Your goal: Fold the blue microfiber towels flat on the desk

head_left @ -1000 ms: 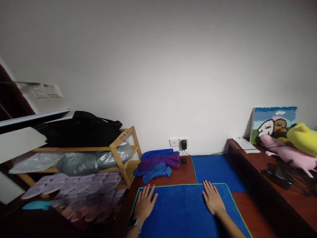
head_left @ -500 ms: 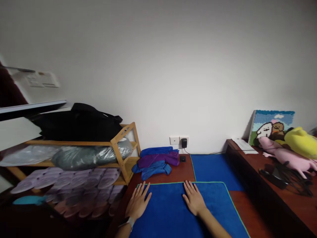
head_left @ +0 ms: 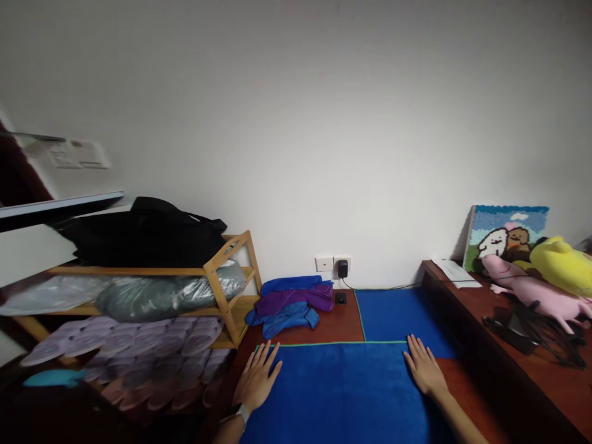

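Observation:
A blue mat with a green edge (head_left: 340, 385) lies flat on the dark red floor in front of me. My left hand (head_left: 256, 379) rests open and flat on the mat's near left corner, fingers spread, a watch on the wrist. My right hand (head_left: 423, 370) lies open and flat on the mat's right edge, fingers pointing at the wall. A second blue mat (head_left: 393, 314) lies behind it, against the wall.
A pile of blue and purple cloths (head_left: 291, 305) sits by the wall socket with a black charger (head_left: 343, 269). A wooden rack (head_left: 226, 290) at left holds bags and several purple slippers. A low dark bench (head_left: 499, 333) at right carries plush toys, a picture and cables.
My right hand slid from the mat's middle out to its right edge. My left hand stayed at the left corner. The view shifted slightly.

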Demonstrator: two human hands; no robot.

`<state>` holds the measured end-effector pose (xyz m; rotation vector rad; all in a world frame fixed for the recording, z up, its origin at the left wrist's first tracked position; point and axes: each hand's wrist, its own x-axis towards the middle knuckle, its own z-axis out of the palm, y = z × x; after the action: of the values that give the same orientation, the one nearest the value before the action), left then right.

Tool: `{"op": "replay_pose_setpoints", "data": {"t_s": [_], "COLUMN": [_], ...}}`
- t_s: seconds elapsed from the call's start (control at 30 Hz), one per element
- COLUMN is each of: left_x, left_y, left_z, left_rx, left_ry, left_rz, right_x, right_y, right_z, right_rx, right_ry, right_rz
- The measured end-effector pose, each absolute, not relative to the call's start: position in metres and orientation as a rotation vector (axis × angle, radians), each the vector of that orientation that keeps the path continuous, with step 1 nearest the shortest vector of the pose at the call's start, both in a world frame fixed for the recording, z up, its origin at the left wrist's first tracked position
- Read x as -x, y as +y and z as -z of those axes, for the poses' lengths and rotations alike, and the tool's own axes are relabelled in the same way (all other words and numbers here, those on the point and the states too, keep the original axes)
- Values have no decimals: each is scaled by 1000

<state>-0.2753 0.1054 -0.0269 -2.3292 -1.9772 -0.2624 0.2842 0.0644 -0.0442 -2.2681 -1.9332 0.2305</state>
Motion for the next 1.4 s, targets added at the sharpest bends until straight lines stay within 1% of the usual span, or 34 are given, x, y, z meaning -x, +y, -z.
{"op": "replay_pose_setpoints", "data": {"t_s": [0.1, 0.2, 0.3, 0.4, 0.47, 0.53, 0.63, 0.83, 1.0, 1.1, 1.17, 1.23, 1.33, 1.4], "left_x": [277, 264, 221, 158, 126, 114, 138, 224, 255, 261, 251, 227, 170, 135], "left_y": [105, 99, 81, 54, 37, 25, 15, 6, 8, 8, 3, -8, -28, -39], "left_z": [20, 9, 3, 5, 9, 13, 17, 17, 11, 11, 12, 13, 14, 14], "left_rx": [2338, 2341, 2383, 2573, 2696, 2770, 2735, 2479, 2457, 2444, 2429, 2453, 2609, 2708], "left_ry": [-1969, -1937, -1849, -1674, -1564, -1523, -1644, -2000, -2062, -2066, -2047, -1971, -1757, -1657], "left_rz": [246, 255, 334, 395, 405, 386, 355, 271, 211, 240, 318, 412, 490, 473], "right_x": [-290, -266, -204, -125, -86, -69, -85, -184, -270, -287, -268, -225, -140, -94], "right_y": [65, 59, 43, 22, 11, 6, 4, -11, -25, -32, -38, -45, -54, -59], "right_z": [44, 30, 13, 6, 7, 11, 17, 36, 50, 46, 38, 28, 16, 13], "right_rx": [2284, 2272, 2047, 1769, 1698, 1721, 1845, 2061, 2174, 2122, 2082, 2004, 1803, 1733], "right_ry": [-1941, -1939, -1994, -2122, -2201, -2215, -2122, -1962, -1819, -1778, -1785, -1849, -2038, -2120], "right_rz": [-208, -170, -156, -247, -354, -427, -422, -279, -256, -250, -215, -206, -303, -393]}}
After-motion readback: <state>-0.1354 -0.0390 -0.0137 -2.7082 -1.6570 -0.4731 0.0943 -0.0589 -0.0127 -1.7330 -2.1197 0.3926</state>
